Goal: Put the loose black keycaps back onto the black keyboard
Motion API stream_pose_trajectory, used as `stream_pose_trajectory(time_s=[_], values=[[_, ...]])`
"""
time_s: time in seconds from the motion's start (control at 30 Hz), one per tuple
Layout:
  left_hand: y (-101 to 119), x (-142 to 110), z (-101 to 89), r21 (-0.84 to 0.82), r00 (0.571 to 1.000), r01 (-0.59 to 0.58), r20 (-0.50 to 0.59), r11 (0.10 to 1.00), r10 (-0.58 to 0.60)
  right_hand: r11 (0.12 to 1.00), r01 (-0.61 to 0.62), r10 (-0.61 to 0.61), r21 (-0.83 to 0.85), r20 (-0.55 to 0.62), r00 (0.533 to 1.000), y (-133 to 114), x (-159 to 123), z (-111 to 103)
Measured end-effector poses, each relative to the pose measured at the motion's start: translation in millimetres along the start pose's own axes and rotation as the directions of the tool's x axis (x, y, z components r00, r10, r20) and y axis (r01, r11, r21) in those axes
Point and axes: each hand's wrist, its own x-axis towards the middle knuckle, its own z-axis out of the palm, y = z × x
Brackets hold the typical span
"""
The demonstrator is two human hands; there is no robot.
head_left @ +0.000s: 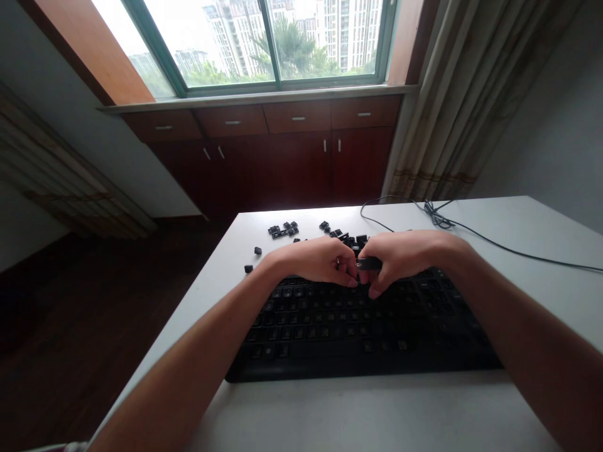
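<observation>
Stretched out so that its long axis runs left to right across a white, smooth-topped table (348, 417), a long black plastic keyboard (325, 365) lies beneath both hands, its near long edge facing the person. At the far left, two small black loose keycaps (257, 250) sit apart on the table, just beyond the left forearm; a scattered group of similar black keycaps (284, 230) lies farther back. The left forearm slants in from the lower left, and the left hand (323, 259) hovers low over the keyboard's far rows, wrist bent, back upward, fingers curled toward the thumb; whether they pinch anything is hidden. Between the hands is a short, dark, bar-shaped object (370, 263), its long axis nearly level, its shiny end pointing left at the left fingertips. The right hand (398, 254) pinches it between thumb and curled fingers, wrist arched, forearm sloping down to the lower right. Farther right, a thin black cable (499, 243) trails across the table.
</observation>
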Motion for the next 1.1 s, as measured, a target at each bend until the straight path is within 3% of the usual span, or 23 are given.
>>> stream_pose_trajectory(time_s=[0.33,1.1], values=[[0.4,1.0,1.2,-0.007,1.000,0.003,0.015,1.000,-0.003,1.000,0.025,-0.027,-0.018,-0.080,0.996,-2.2,0.1,2.4],[-2.8,1.1,0.9,-0.052,1.000,0.008,0.027,0.999,-0.006,0.998,-0.005,-0.001,-0.066,-0.088,0.996,-2.4,2.2,3.5]])
